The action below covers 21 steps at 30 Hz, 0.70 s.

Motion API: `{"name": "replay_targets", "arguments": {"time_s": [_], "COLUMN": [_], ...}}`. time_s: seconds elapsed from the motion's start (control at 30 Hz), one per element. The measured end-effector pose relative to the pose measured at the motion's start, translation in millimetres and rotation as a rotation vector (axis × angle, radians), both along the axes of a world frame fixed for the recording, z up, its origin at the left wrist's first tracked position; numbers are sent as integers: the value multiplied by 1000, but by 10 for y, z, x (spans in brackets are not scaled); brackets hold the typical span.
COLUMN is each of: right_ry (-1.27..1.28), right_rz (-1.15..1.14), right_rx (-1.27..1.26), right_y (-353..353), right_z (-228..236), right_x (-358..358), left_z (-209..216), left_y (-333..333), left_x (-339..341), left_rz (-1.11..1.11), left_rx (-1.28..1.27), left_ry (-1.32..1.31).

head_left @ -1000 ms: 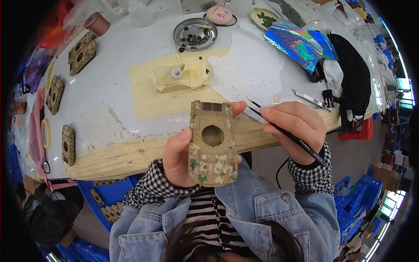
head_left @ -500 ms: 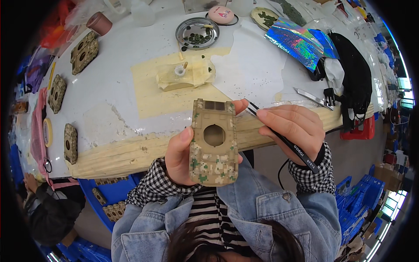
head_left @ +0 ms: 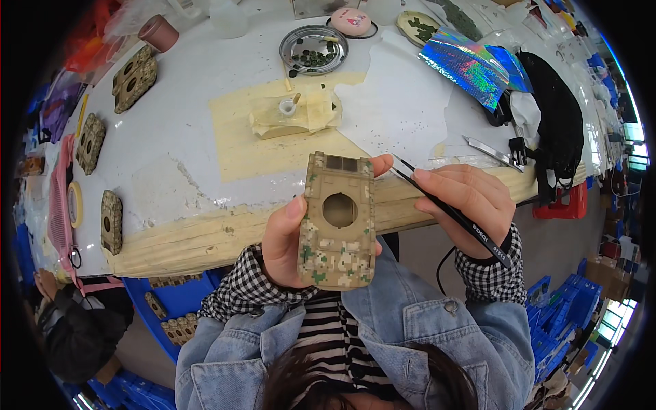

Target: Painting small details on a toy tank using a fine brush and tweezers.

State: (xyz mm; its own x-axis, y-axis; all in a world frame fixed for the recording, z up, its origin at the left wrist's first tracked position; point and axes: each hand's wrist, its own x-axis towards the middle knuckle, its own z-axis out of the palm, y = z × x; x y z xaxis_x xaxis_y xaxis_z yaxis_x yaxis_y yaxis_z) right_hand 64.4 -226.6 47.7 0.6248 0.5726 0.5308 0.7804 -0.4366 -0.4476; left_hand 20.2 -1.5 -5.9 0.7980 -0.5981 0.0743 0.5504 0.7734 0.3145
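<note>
My left hand point(head_left: 280, 239) grips a toy tank hull point(head_left: 338, 263), tan with a green and white pixel camouflage pattern. Its top faces up, showing a round hole in the middle and dark panels at the far end. The thumb lies along the left side and fingertips show past the right edge. Black tweezers point(head_left: 454, 220) are pinched in my right hand point(head_left: 471, 198), to the right of the hull. Their tips are apart, close to my left fingertip, and I see nothing between them.
Beyond the hull, a taped block point(head_left: 266, 126) bears a small white cup point(head_left: 287, 107). A round metal dish point(head_left: 285, 51) with small dark green pieces stands farther back. More camouflaged hulls point(head_left: 89, 145) lie at left. A craft knife point(head_left: 495, 153) and black bag point(head_left: 557, 123) lie at right.
My right hand and the tweezers have shifted slightly to the right. My left hand keeps its hold on the hull. The whole view has moved a little.
</note>
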Motion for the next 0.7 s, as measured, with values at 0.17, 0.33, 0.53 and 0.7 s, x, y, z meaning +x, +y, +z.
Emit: {"name": "replay_targets", "arguments": {"time_s": [0.17,0.33,0.53,0.7], "right_ry": [260,713,998,1065], "right_rz": [-22,-12,17,53], "right_rx": [158,446,464,427], "right_y": [-116,-136,-98,-52], "right_z": [27,10,89,126], "right_x": [-13,65,225,244], "left_z": [43,188,195,147], "left_y": [-3,-78,-35,14], "left_x": [17,-13,2,-46], "left_rz": [-13,41,-69,-93], "left_rx": [83,375,320,270], "left_ry": [-24,-44,-64,-61]}}
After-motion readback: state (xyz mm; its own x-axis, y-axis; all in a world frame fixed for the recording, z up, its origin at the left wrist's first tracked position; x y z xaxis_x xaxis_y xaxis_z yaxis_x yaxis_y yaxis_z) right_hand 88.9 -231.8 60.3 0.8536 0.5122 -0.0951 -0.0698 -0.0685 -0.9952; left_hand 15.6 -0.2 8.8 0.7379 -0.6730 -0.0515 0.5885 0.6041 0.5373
